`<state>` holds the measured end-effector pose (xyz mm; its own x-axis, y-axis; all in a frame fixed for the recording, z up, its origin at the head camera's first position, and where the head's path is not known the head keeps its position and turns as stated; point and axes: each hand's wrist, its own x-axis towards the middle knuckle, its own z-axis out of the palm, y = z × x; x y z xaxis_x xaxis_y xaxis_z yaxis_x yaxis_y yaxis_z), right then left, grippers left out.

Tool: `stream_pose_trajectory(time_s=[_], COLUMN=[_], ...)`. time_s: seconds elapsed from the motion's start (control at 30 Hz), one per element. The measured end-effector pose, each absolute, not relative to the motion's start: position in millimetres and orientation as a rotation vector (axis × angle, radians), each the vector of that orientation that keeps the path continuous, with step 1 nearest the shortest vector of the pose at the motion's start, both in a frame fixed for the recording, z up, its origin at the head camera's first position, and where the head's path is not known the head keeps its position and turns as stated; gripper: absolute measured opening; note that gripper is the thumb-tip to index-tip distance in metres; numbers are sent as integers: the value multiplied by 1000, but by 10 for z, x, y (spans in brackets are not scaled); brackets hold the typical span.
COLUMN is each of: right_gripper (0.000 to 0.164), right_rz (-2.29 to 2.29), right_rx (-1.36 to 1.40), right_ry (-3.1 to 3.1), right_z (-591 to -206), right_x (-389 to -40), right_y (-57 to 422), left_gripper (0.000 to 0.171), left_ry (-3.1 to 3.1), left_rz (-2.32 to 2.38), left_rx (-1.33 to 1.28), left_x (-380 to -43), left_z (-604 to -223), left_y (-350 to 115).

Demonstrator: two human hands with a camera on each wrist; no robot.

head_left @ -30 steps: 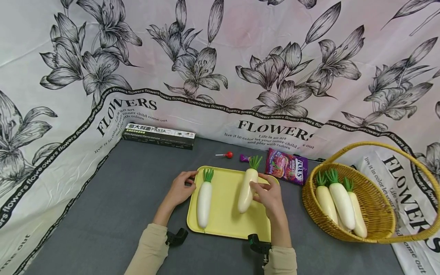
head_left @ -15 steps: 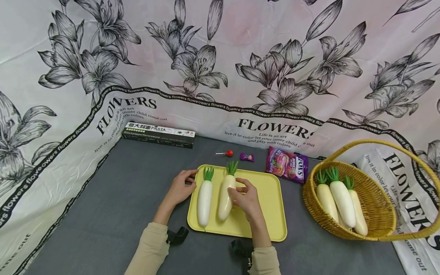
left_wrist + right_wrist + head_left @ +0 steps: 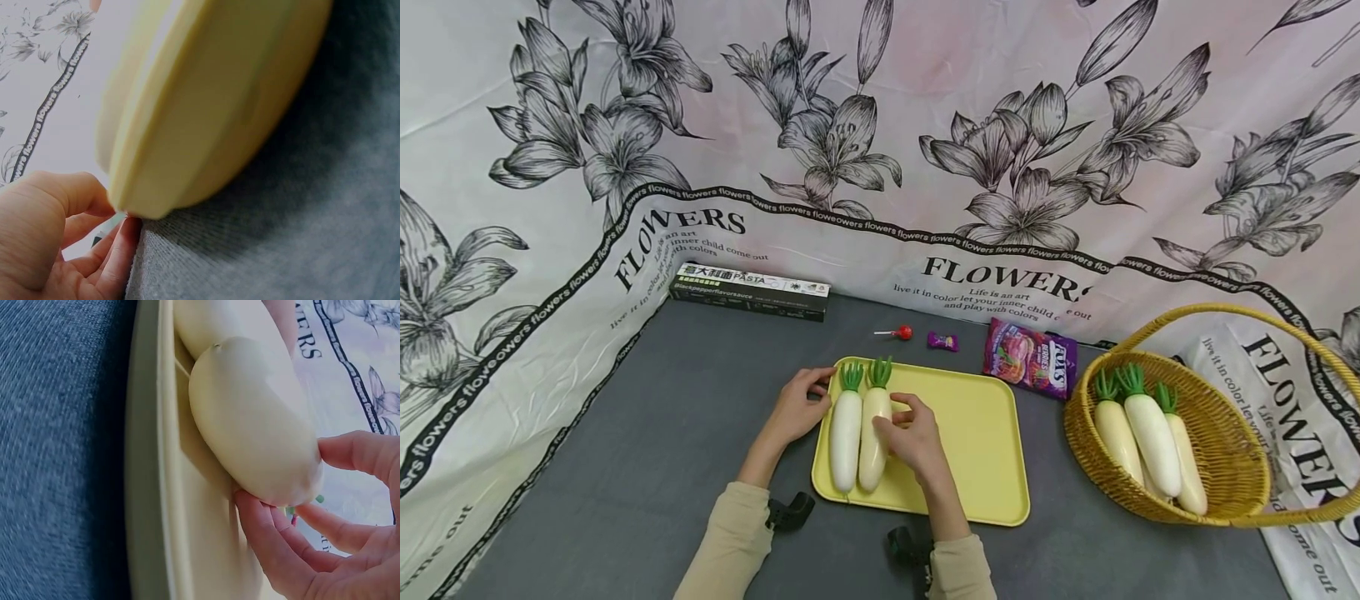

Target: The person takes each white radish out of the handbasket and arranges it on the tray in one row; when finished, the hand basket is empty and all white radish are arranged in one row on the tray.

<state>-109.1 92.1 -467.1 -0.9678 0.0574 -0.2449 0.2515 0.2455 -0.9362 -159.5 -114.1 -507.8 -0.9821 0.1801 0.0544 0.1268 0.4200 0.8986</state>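
Note:
A yellow tray [image 3: 966,446] lies on the grey table. My left hand [image 3: 797,410] holds its far left corner, thumb and fingers pinching the rim [image 3: 181,144] in the left wrist view. Along the tray's left side rests a white radish [image 3: 846,442] with green leaf stubs pointing away. Right beside it, nearly parallel, is a cream-white radish [image 3: 872,454], gripped from the right by my right hand [image 3: 913,433]. The right wrist view has thumb and fingertips around this radish [image 3: 250,419], low over the tray floor.
At the right a wicker basket [image 3: 1232,450] with a tall handle holds several radishes [image 3: 1153,437]. Behind the tray lie a red lollipop [image 3: 904,332], a small purple wrapped candy [image 3: 943,341] and a purple candy bag [image 3: 1030,358]. A pasta box [image 3: 748,292] stands back left.
My right hand has carried the cream-white radish leftward across the tray to beside the other radish. The left hand stays at the tray's corner.

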Motion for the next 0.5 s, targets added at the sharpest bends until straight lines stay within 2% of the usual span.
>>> stream_pose_trajectory(time_s=[0.5], right_gripper=[54], right_rz=[-1648], right_rx=[281], right_ry=[2500], right_z=[-4695], right_x=[-1073], right_y=[828], left_gripper=[47], left_ry=[2619], left_rz=[1628], left_rx=[284], left_x=[-1612], left_z=[-5089], left_y=[-1132])
